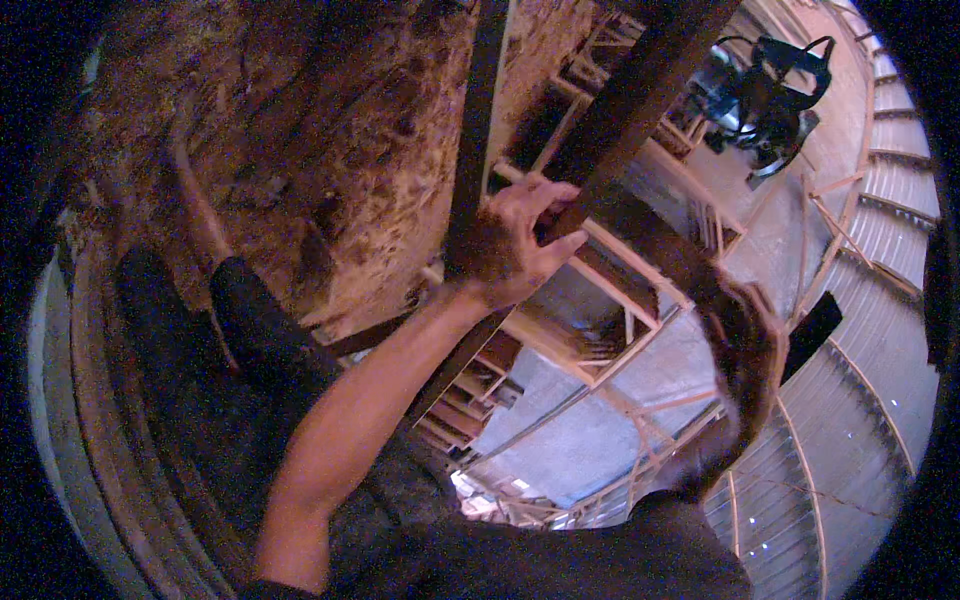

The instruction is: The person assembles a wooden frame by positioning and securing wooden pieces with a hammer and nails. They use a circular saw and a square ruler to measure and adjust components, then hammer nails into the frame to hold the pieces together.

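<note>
My left hand [530, 235] reaches up to the middle of the view, its fingers and thumb curved around the end of a dark wooden bar [575, 215]. A gap shows between thumb and fingertips. To its right, my bent right hand [745, 310] is in shadow and blurred, its fingers curled. A flat dark piece [815, 335] juts out beyond that hand; whether it joins the bar is hard to tell. A thick dark beam [650, 90] slants down toward my left hand, and a narrower upright post [478, 120] stands just left of it.
Brown, rough, littered ground [330, 130] spreads at the upper left. Pale wooden frames [640, 290] stand behind and below my hands. A black strapped object [765, 95] lies at the upper right. Ribbed metal sheeting [850, 410] with wooden battens curves along the right.
</note>
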Demonstrator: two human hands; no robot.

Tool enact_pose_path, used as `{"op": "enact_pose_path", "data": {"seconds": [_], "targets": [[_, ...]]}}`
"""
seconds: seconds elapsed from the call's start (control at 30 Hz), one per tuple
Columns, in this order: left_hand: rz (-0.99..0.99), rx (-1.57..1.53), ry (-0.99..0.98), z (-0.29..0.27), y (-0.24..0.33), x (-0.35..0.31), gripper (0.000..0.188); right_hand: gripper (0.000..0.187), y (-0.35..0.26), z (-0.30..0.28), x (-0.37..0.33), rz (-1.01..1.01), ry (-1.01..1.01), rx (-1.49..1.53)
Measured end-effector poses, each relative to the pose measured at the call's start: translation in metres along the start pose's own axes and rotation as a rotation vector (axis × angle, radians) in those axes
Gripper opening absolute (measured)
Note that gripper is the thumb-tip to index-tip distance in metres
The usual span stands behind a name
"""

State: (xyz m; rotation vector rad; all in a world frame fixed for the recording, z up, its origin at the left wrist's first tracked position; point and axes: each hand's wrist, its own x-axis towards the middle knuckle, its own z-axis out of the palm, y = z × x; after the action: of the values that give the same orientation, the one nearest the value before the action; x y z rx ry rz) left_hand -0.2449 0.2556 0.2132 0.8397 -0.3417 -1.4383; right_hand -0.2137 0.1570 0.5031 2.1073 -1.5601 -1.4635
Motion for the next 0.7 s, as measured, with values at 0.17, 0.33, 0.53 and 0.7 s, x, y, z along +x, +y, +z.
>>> {"op": "enact_pose_path", "data": {"seconds": [0.17, 0.33, 0.53, 0.7], "targets": [[0.042, -0.009, 0.003, -0.002, 0.001, 0.001, 0.04, 0.035, -0.004, -0.004, -0.001, 0.054, -0.087, -0.055], [-0.084, -0.001, -0.065, -0.005, 0.002, 0.0, 0.048, 0.036, 0.003, -0.004, -0.001, -0.098, -0.066, -0.149], [-0.077, 0.014, -0.065, -0.012, 0.007, -0.002, 0.046, 0.034, -0.001, -0.005, -0.002, -0.081, -0.081, -0.126], [-0.076, -0.031, -0.07, -0.01, 0.005, -0.004, 0.046, 0.034, -0.008, -0.008, -0.001, -0.089, -0.057, -0.098]]}}
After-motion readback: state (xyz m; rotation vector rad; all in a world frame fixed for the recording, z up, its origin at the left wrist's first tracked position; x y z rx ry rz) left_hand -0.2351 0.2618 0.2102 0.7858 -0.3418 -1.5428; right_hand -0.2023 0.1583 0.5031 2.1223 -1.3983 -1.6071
